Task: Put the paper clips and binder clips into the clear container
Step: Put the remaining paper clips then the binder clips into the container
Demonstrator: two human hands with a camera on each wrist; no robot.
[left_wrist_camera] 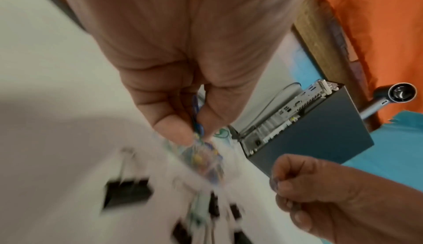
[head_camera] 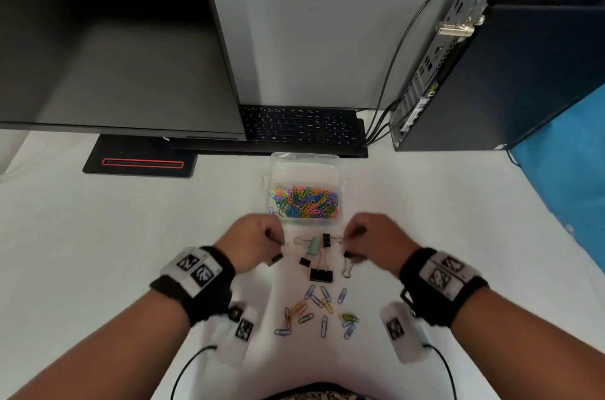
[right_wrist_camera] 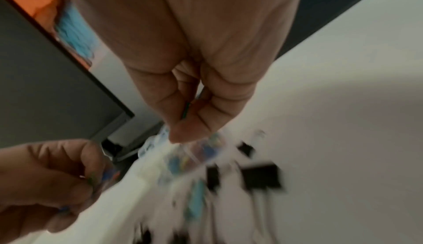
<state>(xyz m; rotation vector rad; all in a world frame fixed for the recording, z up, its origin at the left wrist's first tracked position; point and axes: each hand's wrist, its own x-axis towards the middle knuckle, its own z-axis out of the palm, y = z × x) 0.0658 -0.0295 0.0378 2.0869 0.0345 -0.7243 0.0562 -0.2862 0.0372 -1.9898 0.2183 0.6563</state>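
We see both hands low over the white desk [head_camera: 98, 236], just in front of the clear container [head_camera: 306, 190], which is full of bright paper clips. The left hand [head_camera: 252, 242] pinches paper clips [left_wrist_camera: 196, 114] in curled fingers, and the right hand [head_camera: 376, 242] does too. Binder clips [head_camera: 320, 274] and loose clips [head_camera: 314, 311] lie between the wrists.
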